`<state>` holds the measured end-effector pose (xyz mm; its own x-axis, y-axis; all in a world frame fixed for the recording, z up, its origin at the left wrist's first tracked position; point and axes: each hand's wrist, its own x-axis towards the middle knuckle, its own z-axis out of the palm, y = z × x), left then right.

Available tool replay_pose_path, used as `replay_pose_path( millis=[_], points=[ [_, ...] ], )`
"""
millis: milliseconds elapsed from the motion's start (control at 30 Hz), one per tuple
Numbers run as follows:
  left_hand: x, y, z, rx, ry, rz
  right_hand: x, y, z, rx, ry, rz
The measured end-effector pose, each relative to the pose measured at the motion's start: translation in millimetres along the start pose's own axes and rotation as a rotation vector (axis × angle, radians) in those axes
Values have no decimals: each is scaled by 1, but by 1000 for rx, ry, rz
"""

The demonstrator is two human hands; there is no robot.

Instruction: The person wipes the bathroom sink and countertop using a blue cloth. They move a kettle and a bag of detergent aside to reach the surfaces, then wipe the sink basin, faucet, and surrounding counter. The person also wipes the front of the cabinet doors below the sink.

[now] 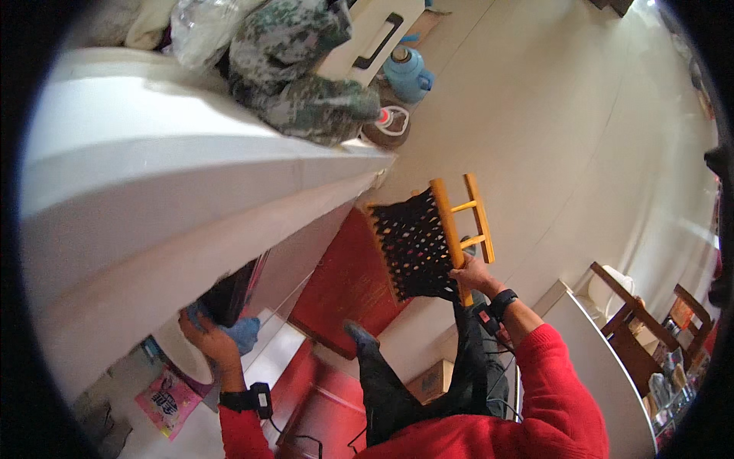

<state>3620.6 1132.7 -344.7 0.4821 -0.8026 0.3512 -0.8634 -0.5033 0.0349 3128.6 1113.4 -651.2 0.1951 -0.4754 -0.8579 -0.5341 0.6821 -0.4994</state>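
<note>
My right hand (475, 273) grips the wooden rail of a small folding stool (414, 244) with a black woven seat, held tilted above the floor. On the left, my left hand (211, 338) is at a blue cloth (243, 334) beside a dark object (229, 295) under the edge of a white surface. The fingers are partly hidden there, so its hold cannot be told. A white round container (182, 351) lies just below this hand, and a pink printed packet (168, 403) rests nearby.
A red board (350, 281) lies beneath the stool. The white ledge (200, 155) runs along the left, bearing camouflage clothing (292, 63). Beyond it stand a brown jug (387, 133) and a blue flask (408, 74). A cardboard box (431, 381) sits by my legs; wooden chairs (631, 321) stand at right.
</note>
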Motion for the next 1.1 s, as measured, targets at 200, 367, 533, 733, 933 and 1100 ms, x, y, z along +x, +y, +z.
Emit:
replay_pose_path(
  millis=[200, 367, 533, 733, 933, 1100],
  points=[
    [6, 6, 6, -148, 18, 105, -5, 14, 85, -509, -256, -174],
    [7, 3, 6, -298, 1, 153, -15, 30, 167, -902, -352, -327],
    [8, -2, 9, -412, -41, 147, -15, 78, 242, -1294, -426, -516],
    [3, -9, 6, -466, -42, 184, -4, 142, 317, -1441, -415, -557],
    [-17, -22, 3, -473, -30, 265, 30, 206, 374, -1323, -556, -219],
    [-44, -35, 0, -445, 76, 450, 33, 218, 369, -1467, -636, -359]
  ],
)
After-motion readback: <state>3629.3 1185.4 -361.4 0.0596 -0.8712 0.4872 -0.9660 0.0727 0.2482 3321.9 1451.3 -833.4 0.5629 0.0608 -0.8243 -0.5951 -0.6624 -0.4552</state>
